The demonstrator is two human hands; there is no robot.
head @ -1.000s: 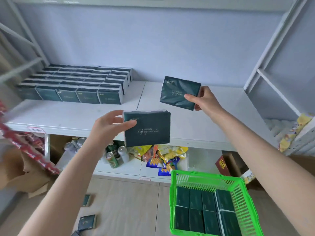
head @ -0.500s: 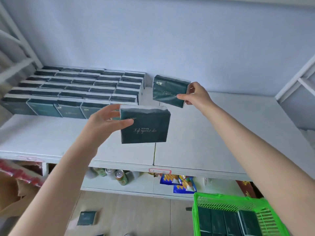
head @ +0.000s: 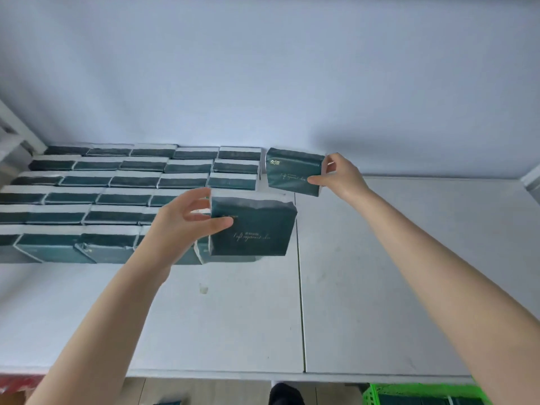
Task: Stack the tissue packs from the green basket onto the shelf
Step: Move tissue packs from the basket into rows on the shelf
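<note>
Two dark-green tissue packs in hand, both w/ long axis left-right, printed face toward me. My left hand (head: pixel 187 222) grips the near pack (head: pixel 252 228) by its left end, thumb on front, fingers behind; held above the shelf (head: pixel 409 273) at the stock's right front corner. My right hand (head: pixel 340 176) pinches the far pack (head: pixel 295 172) by its right end, just right of the back rows. Both arms extended fwd. Shelved packs (head: pixel 117 197): approx. six rows, exact count unclear. Green basket (head: pixel 380 394) at bottom edge, partly visible.
</note>
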